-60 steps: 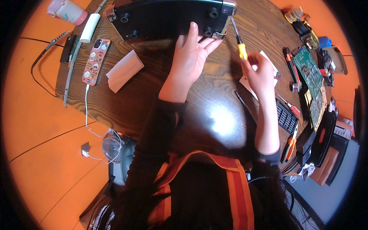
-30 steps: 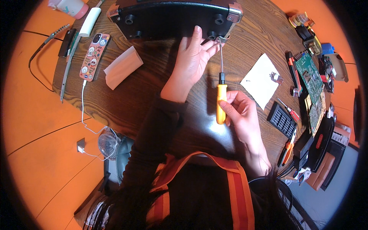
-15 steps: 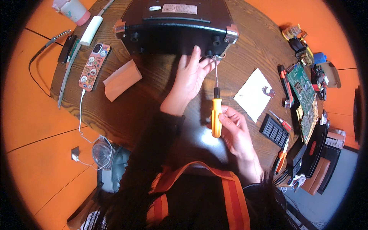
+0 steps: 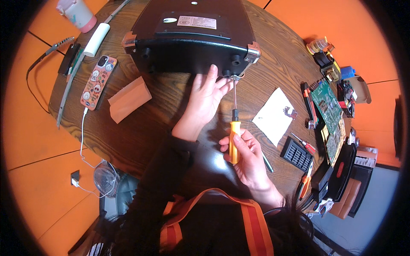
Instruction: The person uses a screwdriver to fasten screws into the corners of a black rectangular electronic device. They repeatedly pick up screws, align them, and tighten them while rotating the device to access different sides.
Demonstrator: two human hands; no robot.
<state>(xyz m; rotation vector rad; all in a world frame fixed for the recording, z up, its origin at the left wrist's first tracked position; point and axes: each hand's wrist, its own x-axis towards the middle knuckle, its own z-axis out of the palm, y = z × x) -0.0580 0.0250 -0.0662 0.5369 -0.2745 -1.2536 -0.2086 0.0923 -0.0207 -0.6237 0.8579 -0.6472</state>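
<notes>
A black box with metal corners (image 4: 188, 53) stands at the far side of the table, its underside with round rubber feet facing me. My left hand (image 4: 204, 100) grips its near lower edge, thumb up against the panel and fingers toward the right corner. In my right hand (image 4: 249, 160) is a screwdriver (image 4: 234, 141) with a yellow handle, held between thumb and fingers. Its shaft points away from me, and the tip meets the box near the lower right metal corner, beside my left fingertips. Whatever screw is there is too small to make out.
On the right lie a white paper (image 4: 273, 117) with small metal parts, a bit case (image 4: 296, 154), a red screwdriver (image 4: 305, 145), orange-handled pliers (image 4: 306, 183) and green circuit boards (image 4: 326, 104). To the left are a phone (image 4: 97, 83) on a cable and a folded brown paper (image 4: 130, 99).
The view has shifted, so most things sit lower and further left. My right fingers have changed their hold on the yellow handle and now show on its left side. The tip stays at the corner.
</notes>
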